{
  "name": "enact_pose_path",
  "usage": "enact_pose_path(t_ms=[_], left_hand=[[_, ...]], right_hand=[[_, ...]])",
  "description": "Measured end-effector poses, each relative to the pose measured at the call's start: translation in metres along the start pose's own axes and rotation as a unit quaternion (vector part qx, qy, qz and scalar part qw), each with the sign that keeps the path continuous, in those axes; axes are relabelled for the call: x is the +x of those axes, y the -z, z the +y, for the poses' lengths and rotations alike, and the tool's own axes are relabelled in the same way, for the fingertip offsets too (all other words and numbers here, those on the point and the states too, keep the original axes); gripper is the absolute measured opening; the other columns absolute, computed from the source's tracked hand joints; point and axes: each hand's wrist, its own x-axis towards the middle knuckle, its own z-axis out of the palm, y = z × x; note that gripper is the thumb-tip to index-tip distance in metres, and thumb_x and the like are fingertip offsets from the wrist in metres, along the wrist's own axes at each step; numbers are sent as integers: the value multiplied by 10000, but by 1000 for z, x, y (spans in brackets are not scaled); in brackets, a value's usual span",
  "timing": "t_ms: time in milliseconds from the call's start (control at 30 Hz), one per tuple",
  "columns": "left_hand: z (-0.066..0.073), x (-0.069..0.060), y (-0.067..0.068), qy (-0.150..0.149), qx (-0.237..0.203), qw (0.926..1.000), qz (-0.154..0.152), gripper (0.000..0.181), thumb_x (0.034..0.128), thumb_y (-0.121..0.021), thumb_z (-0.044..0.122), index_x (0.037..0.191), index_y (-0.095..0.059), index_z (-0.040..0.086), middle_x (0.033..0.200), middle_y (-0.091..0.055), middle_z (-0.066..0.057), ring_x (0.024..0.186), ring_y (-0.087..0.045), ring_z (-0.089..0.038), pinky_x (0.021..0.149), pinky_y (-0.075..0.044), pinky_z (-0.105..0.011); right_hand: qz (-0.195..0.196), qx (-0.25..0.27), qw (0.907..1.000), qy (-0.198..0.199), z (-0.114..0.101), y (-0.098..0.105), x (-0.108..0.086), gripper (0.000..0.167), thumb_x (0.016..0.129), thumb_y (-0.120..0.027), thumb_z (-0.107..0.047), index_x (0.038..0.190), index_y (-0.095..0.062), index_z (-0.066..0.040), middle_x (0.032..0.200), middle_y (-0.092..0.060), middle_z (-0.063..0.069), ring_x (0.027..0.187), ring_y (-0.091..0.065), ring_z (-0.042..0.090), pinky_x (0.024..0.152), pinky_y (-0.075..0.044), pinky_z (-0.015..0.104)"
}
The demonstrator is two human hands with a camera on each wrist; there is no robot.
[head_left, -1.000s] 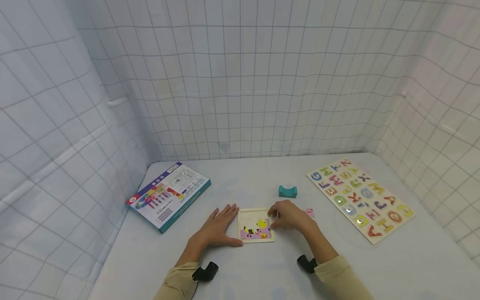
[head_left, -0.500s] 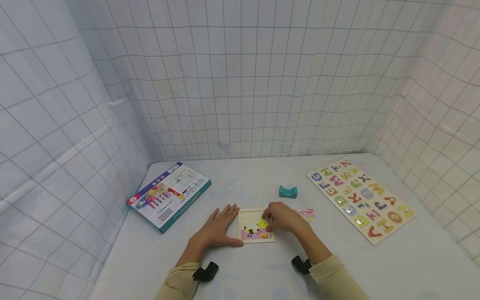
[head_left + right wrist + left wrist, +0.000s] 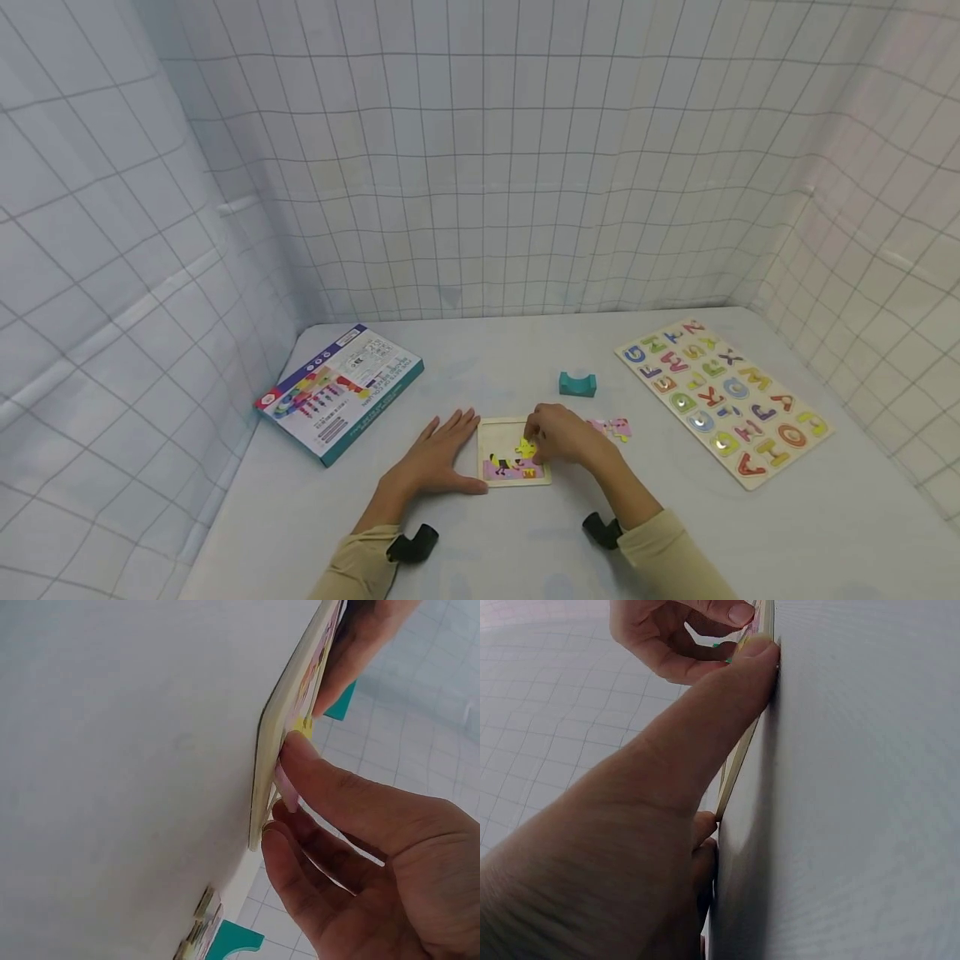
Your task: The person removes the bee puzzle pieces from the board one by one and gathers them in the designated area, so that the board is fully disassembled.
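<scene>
Compared with one second ago, the right hand [image 3: 564, 435] has shifted inward over the right side of the wooden puzzle tray [image 3: 495, 433], uncovering more of the loose pieces [image 3: 617, 428] beside it. This tray lies flat on the white table [image 3: 487, 550], between the two hands; picture pieces [image 3: 498, 468] fill its lower part, with bare wood above at left. At its right edge, the right hand's thumb and fingers pinch a pink piece [image 3: 288, 789], tilted against the tray; its far edge is hidden, so I cannot tell whether it is seated. Spread flat, the left hand [image 3: 431, 462] rests along the tray's left side, its thumb touching the lower left corner. Beyond the tray to the right stands a teal block [image 3: 577, 385]. Farther out, a letter board [image 3: 797, 452] lies at the right and a printed box [image 3: 341, 392] at the left.
</scene>
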Motion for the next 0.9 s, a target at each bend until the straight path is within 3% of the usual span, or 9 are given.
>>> enact_pose_path(t_ms=[133,533,900], left_hand=[[-1,0,-1,-18,16,10000,18,1101,713,-733,657,1553,-252,132,1636,-213,-43,1531,-144,-261,1239,-87,-532],[0,0,-1,-31,-14,10000,16,1099,713,-738,650,1551,-255,130,1636,-212,-45,1531,-143,-262,1239,-86,-535],[-1,1,-2,-2,-30,10000,4,1102,712,-737,653,1553,-250,132,1638,-208,-38,1533,-135,-258,1240,-79,-532]], right_hand=[[-33,63,10000,-32,-2,1,1,229,736,-841,-85,896,-678,-101,827,-614,-22,773,-512,138,738,-498,290],[-312,-158,9992,-216,-6,5,4,198,746,-827,-62,910,-728,-110,853,-638,-30,787,-523,135,759,-512,292],[-196,26,9994,-281,-5,6,2,165,793,-777,-56,936,-726,-118,921,-672,-13,824,-530,152,798,-522,326]])
